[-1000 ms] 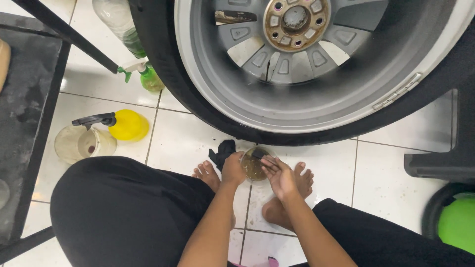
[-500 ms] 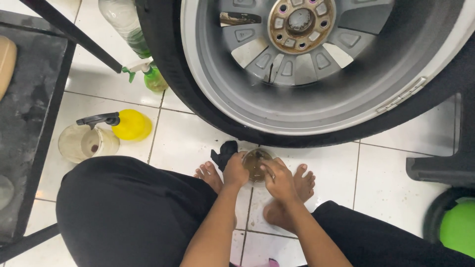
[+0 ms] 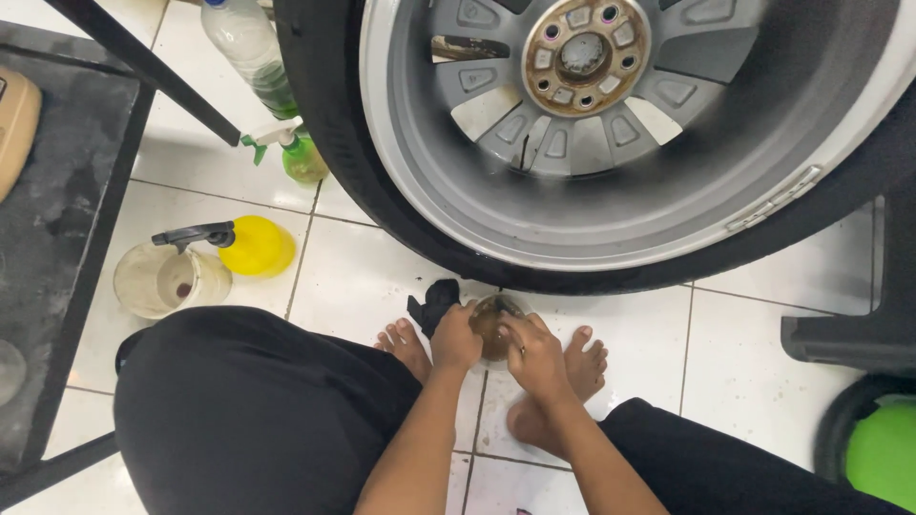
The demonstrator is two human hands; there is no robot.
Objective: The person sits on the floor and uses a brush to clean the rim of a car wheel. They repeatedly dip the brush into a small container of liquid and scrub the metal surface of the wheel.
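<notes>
Change since earlier frames: view sits slightly lower and closer; both hands stay at the small round container, barely shifted.
Far left: a dark mat [image 3: 57,219] lies on the white tiled floor [image 3: 363,262].
Bottles: a clear bottle [image 3: 250,52], a green spray bottle [image 3: 298,157] and a yellow spray bottle [image 3: 250,246] lying on its side cluster left of the wheel, near the person.
Tub: a clear round tub [image 3: 172,279] sits open, touching the yellow bottle.
Left hand [image 3: 454,339]: clenched around a black cloth [image 3: 431,300], pressed against the container's left side, seemingly to steady it.
Container [image 3: 494,319]: small, round, brownish inside, on the floor between bare feet, just below the tyre.
Right hand [image 3: 536,358]: fingers curled over the container's right rim; a full grasp cannot be told.
Wheel [image 3: 611,143]: grey alloy rim in a black tyre, upright directly above the hands.
Far right: a green object [image 3: 883,453], partly cut off.
</notes>
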